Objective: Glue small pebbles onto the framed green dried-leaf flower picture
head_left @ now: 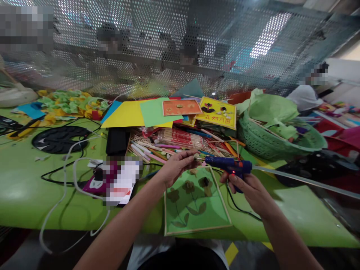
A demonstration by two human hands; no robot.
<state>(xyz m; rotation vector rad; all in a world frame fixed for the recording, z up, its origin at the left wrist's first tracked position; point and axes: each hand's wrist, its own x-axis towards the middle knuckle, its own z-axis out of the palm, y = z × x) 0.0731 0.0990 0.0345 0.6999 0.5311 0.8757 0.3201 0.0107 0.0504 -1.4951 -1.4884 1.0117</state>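
The right hand (249, 189) is grasping the blue glue gun (227, 163) above the green flower picture (197, 217); the left hand (180, 165) is pinching a small piece (196, 156) at its nozzle. Markers (143, 150) and a green basket (267, 137) are crowding behind.

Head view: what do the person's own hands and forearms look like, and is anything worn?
The left hand and right hand are ungloved, with no watch or bracelet visible. No sleeve shows on the left forearm or right forearm.
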